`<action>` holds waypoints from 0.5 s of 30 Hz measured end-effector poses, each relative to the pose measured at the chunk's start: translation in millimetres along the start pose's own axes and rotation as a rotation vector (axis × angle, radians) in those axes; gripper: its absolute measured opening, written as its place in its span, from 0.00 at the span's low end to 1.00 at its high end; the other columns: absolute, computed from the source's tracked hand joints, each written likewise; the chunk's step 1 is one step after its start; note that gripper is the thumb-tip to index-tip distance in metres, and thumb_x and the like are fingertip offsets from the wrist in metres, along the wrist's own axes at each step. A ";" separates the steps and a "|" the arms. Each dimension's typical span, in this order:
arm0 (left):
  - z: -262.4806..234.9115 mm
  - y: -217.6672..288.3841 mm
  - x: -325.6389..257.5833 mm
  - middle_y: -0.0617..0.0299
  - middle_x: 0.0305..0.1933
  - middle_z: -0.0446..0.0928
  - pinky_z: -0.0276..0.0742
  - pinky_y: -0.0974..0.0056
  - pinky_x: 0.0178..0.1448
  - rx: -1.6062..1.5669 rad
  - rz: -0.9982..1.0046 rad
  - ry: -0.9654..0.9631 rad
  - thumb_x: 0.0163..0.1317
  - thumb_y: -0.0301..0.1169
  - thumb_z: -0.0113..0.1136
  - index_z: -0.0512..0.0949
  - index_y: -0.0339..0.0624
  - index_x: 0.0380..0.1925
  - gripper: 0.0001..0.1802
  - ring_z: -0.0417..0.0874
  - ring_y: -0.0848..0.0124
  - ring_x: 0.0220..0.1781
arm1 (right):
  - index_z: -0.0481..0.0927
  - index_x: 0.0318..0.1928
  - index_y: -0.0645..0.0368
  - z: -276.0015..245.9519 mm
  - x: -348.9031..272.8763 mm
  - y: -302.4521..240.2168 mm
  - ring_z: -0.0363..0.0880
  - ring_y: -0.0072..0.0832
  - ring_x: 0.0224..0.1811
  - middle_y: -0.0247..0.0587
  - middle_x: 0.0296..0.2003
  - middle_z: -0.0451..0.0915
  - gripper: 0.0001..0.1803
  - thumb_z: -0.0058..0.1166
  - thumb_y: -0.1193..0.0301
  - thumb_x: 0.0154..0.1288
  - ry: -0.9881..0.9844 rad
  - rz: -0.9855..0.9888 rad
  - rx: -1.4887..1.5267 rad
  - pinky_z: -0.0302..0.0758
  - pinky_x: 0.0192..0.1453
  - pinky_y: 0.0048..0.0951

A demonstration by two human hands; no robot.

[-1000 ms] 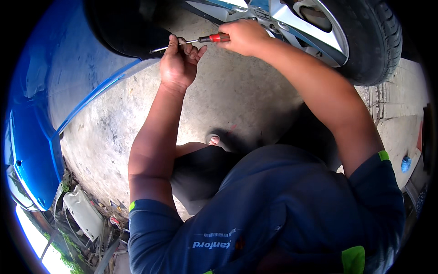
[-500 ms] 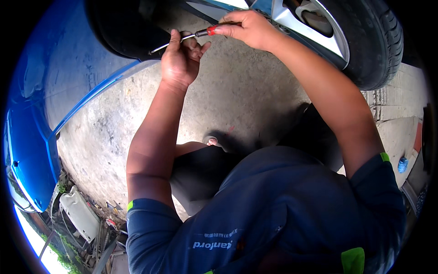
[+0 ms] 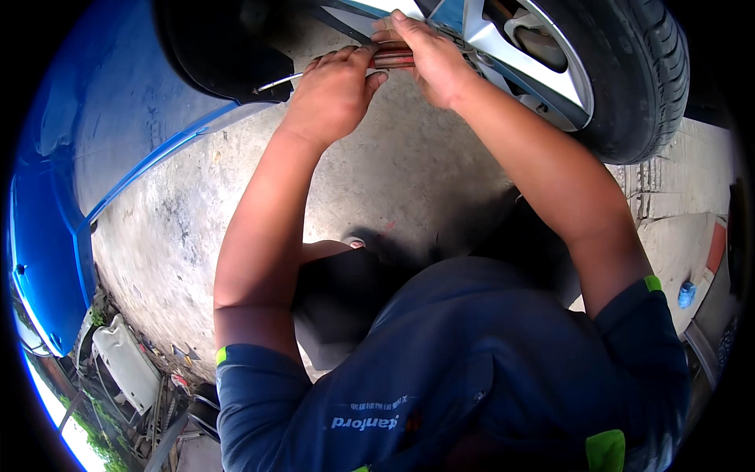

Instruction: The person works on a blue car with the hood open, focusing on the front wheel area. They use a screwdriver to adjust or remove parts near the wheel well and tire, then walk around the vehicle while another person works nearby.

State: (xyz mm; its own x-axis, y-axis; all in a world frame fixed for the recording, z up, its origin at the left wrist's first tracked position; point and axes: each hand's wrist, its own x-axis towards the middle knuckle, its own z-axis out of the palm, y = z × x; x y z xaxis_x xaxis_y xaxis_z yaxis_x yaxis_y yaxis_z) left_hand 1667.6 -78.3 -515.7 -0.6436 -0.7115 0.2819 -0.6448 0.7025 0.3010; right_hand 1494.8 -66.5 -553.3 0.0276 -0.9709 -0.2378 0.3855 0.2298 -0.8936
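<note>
A screwdriver [image 3: 393,58] with a red and dark handle lies nearly level across the top of the view. Its thin metal shaft points left, the tip meeting the dark wheel-arch lining [image 3: 228,67] near the edge of the blue car body [image 3: 118,102]. My left hand [image 3: 334,90] is closed over the screwdriver where shaft and handle join, hiding that part. Against the handle's right end rests my right hand [image 3: 436,67], its fingers stretched out and partly blurred, not wrapped round it.
Just right of my right hand is a wheel with silver spokes [image 3: 543,59] and a black tyre [image 3: 649,86]. Concrete floor [image 3: 425,157] lies below my hands. A pale panel [image 3: 126,366] and scrap sit at lower left; a small blue object [image 3: 686,295] lies far right.
My left hand has turned over and closed on the screwdriver, where it was steadying the shaft with fingers spread. My right hand has loosened from the handle and its fingers have straightened.
</note>
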 end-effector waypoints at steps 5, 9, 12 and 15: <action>2.6 -3.4 5.4 0.50 0.41 0.83 0.78 0.51 0.49 -0.037 -0.172 -0.146 0.66 0.36 0.58 0.80 0.42 0.44 0.12 0.83 0.51 0.45 | 0.76 0.55 0.59 -2.7 -0.4 -0.5 0.79 0.30 0.52 0.41 0.50 0.80 0.29 0.53 0.46 0.70 -0.029 0.031 0.073 0.75 0.57 0.34; 16.0 -8.8 0.8 0.49 0.38 0.82 0.77 0.53 0.45 -0.011 -0.131 -0.018 0.64 0.35 0.62 0.82 0.41 0.42 0.12 0.82 0.50 0.43 | 0.79 0.49 0.61 -2.9 -8.8 -20.9 0.80 0.26 0.38 0.39 0.36 0.81 0.28 0.51 0.46 0.71 0.000 0.212 -0.112 0.76 0.41 0.29; 21.4 -11.2 0.3 0.51 0.38 0.82 0.77 0.54 0.44 0.024 -0.103 0.000 0.63 0.35 0.63 0.81 0.41 0.42 0.11 0.82 0.51 0.42 | 0.80 0.43 0.62 -15.8 -10.9 -31.0 0.70 0.20 0.24 0.32 0.24 0.73 0.28 0.50 0.46 0.72 -0.033 0.472 -0.246 0.66 0.27 0.24; 17.0 -14.0 -2.5 0.53 0.38 0.82 0.77 0.54 0.44 0.009 -0.061 0.015 0.63 0.35 0.62 0.81 0.41 0.42 0.11 0.82 0.52 0.42 | 0.80 0.40 0.62 -17.6 -10.8 -31.5 0.54 0.17 0.19 0.25 0.19 0.63 0.26 0.50 0.48 0.73 -0.066 0.577 -0.133 0.53 0.23 0.22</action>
State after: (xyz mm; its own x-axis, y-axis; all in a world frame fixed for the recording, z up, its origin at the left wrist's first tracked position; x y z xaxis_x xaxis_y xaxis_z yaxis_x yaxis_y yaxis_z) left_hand 1671.2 -86.1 -536.1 -0.5967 -0.7532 0.2770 -0.6863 0.6578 0.3102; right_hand 1466.1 -62.1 -529.4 0.2569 -0.6876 -0.6791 0.1721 0.7240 -0.6680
